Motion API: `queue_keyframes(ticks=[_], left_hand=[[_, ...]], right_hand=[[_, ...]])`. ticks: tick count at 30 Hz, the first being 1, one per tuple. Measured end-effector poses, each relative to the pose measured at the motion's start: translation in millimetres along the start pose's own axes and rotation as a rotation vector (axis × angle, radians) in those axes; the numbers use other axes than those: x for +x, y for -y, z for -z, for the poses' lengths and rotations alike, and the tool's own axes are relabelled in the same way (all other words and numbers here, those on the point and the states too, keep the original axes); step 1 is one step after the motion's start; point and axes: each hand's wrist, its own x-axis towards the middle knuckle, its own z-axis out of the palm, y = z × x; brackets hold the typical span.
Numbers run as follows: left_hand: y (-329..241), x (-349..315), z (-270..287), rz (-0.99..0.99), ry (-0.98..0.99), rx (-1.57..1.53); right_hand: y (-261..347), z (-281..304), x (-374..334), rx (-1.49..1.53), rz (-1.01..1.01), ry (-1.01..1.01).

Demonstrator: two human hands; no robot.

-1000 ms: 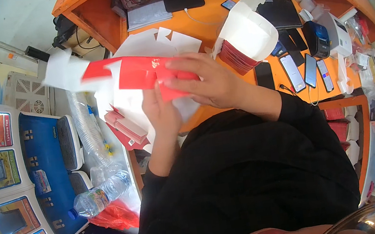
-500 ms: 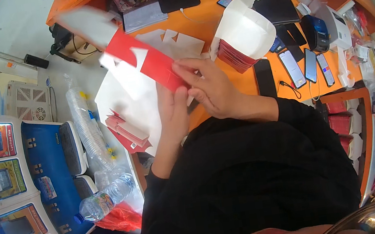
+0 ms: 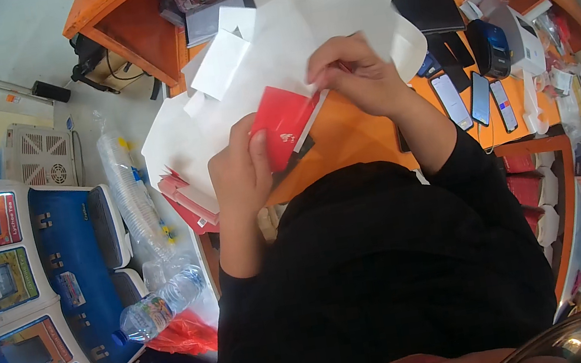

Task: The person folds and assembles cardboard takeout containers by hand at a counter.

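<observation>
Our left hand (image 3: 238,165) has a decent hold on the red card (image 3: 283,124) by its left edge, thumb on the face, while our right hand (image 3: 356,78) is curled narrow at the upper right corner, can't tell if it's pinching. Card's above the orange table (image 3: 371,139), white card (image 3: 284,39) behind, phones (image 3: 452,103) off right.

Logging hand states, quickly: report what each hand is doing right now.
Left hand: closed on the red-and-white carton.
Right hand: fingers curled at the carton's edge; whether they grip it cannot be told.
</observation>
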Motion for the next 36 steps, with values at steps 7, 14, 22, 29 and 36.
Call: queue_keyframes(ticks=[7, 14, 22, 29, 36], left_hand=[[-6.9, 10.4, -4.2, -0.158, 0.063, 0.087], [-11.6, 14.6, -5.4, -0.154, -0.018, 0.041], [-6.9, 20.8, -23.4, -0.276, -0.230, 0.295], [31.9, 29.4, -6.1, -0.195, -0.107, -0.317], [-8.7, 54.6, 47.6, 0.382, -0.197, -1.509]], right_hand=[[16.9, -17.6, 8.5, -0.835, 0.220, -0.005], [6.0, -23.9, 0.8, -0.761, 0.238, -0.049], [-14.0, -50.5, -8.2, 0.153, -0.425, -0.467], [-42.4, -18.0, -9.7, -0.089, -0.295, -0.290], [-14.4, 7.5, 2.5, -0.627, -0.132, -0.066]])
